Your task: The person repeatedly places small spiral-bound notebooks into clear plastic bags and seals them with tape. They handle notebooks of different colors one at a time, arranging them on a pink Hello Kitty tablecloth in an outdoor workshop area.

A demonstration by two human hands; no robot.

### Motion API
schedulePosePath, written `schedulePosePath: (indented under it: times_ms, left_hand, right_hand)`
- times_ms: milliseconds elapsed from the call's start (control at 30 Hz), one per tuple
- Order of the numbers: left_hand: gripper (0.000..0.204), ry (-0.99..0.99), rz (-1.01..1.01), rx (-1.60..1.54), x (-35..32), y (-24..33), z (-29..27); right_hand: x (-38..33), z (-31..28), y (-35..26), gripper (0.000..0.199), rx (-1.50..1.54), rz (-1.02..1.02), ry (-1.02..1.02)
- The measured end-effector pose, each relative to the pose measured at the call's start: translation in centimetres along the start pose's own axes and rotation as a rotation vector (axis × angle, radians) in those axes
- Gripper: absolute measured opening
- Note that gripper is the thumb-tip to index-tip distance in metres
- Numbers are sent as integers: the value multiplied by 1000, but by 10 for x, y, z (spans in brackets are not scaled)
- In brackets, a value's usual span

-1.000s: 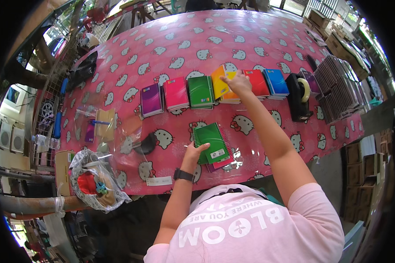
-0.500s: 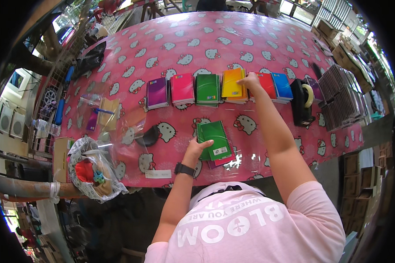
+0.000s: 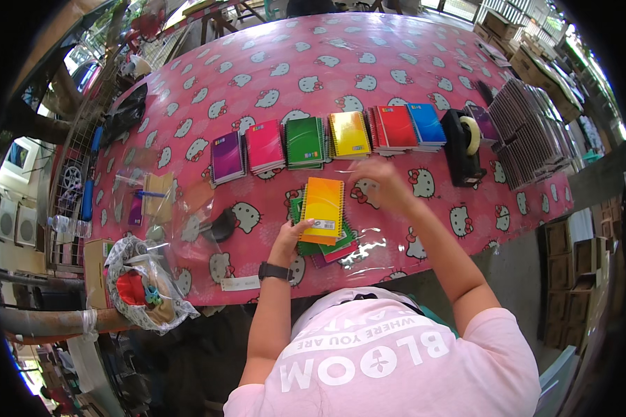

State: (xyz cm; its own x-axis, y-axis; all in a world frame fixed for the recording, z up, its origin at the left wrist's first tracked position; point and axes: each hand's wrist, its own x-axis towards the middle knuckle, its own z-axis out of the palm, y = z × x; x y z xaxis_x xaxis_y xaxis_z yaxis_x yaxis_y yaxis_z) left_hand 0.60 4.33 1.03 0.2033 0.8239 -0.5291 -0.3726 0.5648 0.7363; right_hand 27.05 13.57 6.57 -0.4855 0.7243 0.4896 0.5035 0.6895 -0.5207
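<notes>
My left hand grips a small fanned pile of spiral notebooks near the table's front edge, thumb over the top one. A yellow notebook lies uppermost; green, pink and purple ones peek out below it. To its right hovers my right hand, its fingers smeared by motion. Beyond the hands runs a row of notebook stacks: purple, pink, green, yellow, red and blue.
A black tape dispenser stands right of the row, beside tall piles of notebooks. On the left lie clear plastic with a blue pen, a dark round object and a plastic-lined basket. The pink patterned tablecloth covers the table.
A yellow notebook has come from its stack onto the green one in my left hand. My right hand has drawn back from the row toward me. The view has shifted slightly.
</notes>
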Motion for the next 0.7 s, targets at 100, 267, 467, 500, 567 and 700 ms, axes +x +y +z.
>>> schedulePosePath:
  times_ms: [100,267,467,500,567,700]
  left_hand:
    - [45,-26,55,22,-3,0,4]
    - [45,-14,109,110,-4,-5,1]
    - [48,23,114,74,-8,-2,9]
    - [48,31,117,78,-6,-3,8]
    - [48,11,140,102,-2,-8,4]
    - [47,-25,217,125,1,-18,-5]
  right_hand:
    - [24,-44,75,26,-319,485,411]
    - [68,-20,66,57,-774,565,-150]
    - [86,-27,72,38,-740,551,-419]
    - [89,-32,68,32,-734,561,-472]
    - [90,-39,73,32,-746,576,-345]
    - [81,-77,49,40,-175,645,134]
